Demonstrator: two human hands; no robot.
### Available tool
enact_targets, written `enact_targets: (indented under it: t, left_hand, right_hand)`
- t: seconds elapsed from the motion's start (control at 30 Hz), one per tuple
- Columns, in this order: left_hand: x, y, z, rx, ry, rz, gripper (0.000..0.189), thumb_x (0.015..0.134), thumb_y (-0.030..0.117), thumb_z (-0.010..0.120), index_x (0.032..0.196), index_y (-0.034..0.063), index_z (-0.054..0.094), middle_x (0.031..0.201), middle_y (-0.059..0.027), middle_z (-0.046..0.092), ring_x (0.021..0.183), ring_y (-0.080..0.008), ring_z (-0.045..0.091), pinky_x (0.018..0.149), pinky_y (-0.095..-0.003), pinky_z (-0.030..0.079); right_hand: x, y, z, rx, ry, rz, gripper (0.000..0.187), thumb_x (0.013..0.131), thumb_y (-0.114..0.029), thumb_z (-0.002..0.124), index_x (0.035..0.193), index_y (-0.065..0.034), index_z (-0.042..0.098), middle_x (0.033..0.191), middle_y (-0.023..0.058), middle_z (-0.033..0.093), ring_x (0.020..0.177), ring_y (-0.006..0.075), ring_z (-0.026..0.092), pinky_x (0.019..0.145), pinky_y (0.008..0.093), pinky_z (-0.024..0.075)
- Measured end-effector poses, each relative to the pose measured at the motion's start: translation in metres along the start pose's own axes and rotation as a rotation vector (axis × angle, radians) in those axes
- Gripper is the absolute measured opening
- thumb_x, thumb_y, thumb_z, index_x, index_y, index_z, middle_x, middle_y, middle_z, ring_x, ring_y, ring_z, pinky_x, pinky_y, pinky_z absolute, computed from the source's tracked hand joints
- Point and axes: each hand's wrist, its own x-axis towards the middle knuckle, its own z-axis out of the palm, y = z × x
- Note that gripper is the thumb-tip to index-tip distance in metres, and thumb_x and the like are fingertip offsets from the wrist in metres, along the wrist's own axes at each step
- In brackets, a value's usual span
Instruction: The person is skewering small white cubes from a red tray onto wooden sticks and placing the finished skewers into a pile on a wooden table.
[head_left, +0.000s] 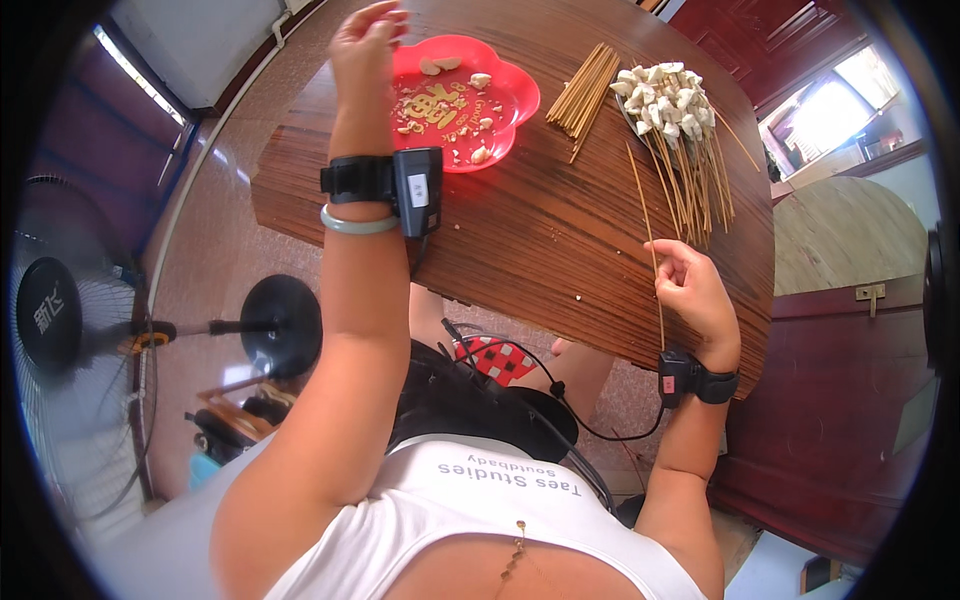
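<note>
My left hand is raised at the left side of a red flower-shaped plastic tray. Its fingers are curled and slightly blurred, so whether anything sits between them is unclear. Crumbs and a few pale chunks lie in the tray. Over the table's near right part, my right hand pinches a thin bamboo skewer between thumb and fingers. The skewer's bare far end points away from me. Beyond that hand, many skewers tipped with white chunks rest their loaded ends on a dark-rimmed plate.
A bundle of bare bamboo skewers lies between tray and plate on the wooden table. Small crumbs dot the tabletop. Black cables run from my wrist devices across my lap. A standing fan is at the left.
</note>
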Motion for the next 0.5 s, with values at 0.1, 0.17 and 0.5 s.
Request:
enact_targets:
  t: [0.1, 0.17, 0.5]
  left_hand:
    - [-0.007, -0.014, 0.005, 0.337, -0.251, -0.042, 0.018, 0.081, 0.006, 0.051, 0.096, 0.0026, 0.061, 0.085, -0.0089, 0.063, 0.076, -0.0125, 0.059, 0.068, -0.0242, 0.046]
    - [-0.014, -0.021, 0.009, 0.778, -0.371, 0.060, 0.018, 0.078, 0.008, 0.053, 0.092, 0.0023, 0.064, 0.078, -0.0134, 0.065, 0.074, -0.0180, 0.062, 0.068, -0.0307, 0.049]
    - [-0.033, -0.054, 0.013, 1.121, -0.804, 0.359, 0.028, 0.079, 0.008, 0.051, 0.106, 0.0061, 0.056, 0.108, -0.0178, 0.055, 0.104, -0.0307, 0.050, 0.089, -0.0379, 0.038]
  right_hand:
    - [0.006, -0.030, 0.006, 0.365, -0.122, 0.008, 0.022, 0.072, 0.000, 0.050, 0.093, 0.0039, 0.054, 0.067, -0.0022, 0.052, 0.059, 0.0043, 0.049, 0.053, 0.0183, 0.0377]
    - [0.021, -0.034, 0.009, 0.445, -0.256, -0.039, 0.014, 0.074, -0.002, 0.049, 0.085, 0.0022, 0.055, 0.067, -0.0004, 0.053, 0.058, 0.0049, 0.048, 0.053, 0.0183, 0.0385]
    - [0.075, -0.029, 0.041, 0.697, -0.531, -0.113, 0.012, 0.086, -0.015, 0.047, 0.081, -0.0053, 0.053, 0.070, -0.0008, 0.053, 0.058, 0.0061, 0.050, 0.057, 0.0179, 0.0423]
